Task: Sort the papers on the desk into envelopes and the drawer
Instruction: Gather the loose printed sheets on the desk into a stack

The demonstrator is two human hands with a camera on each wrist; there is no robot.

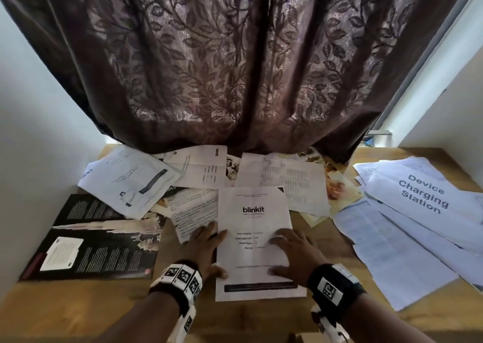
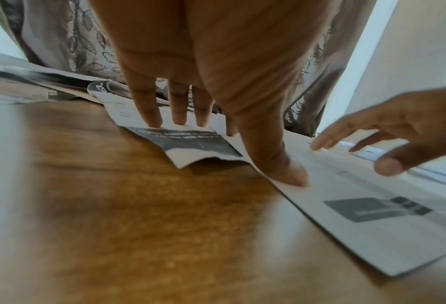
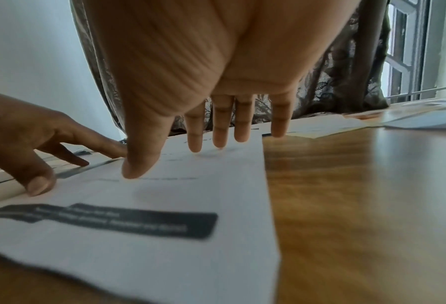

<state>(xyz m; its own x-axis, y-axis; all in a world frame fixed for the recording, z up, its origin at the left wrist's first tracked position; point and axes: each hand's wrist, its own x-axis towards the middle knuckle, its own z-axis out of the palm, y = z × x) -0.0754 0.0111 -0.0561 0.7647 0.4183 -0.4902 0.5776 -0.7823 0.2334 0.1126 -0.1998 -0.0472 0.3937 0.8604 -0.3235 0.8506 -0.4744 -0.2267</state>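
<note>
A white "blinkit" sheet (image 1: 254,240) lies flat on the wooden desk (image 1: 78,306) in front of me. My left hand (image 1: 206,248) rests at its left edge with straight fingers, the thumb (image 2: 281,164) pressing the paper's border. My right hand (image 1: 292,251) lies flat on the sheet's right side, fingers (image 3: 219,131) spread and straight, thumb touching the paper (image 3: 164,205). Under my left fingers sits another printed sheet (image 2: 190,142) with a curled corner. Neither hand grips anything.
Loose papers (image 1: 282,178) cover the back of the desk below a dark leaf-patterned curtain (image 1: 235,68). A black brochure (image 1: 99,238) lies at the left. A stack with a "Device Charging Station" sheet (image 1: 423,193) fills the right. A white wall (image 1: 31,133) borders the left.
</note>
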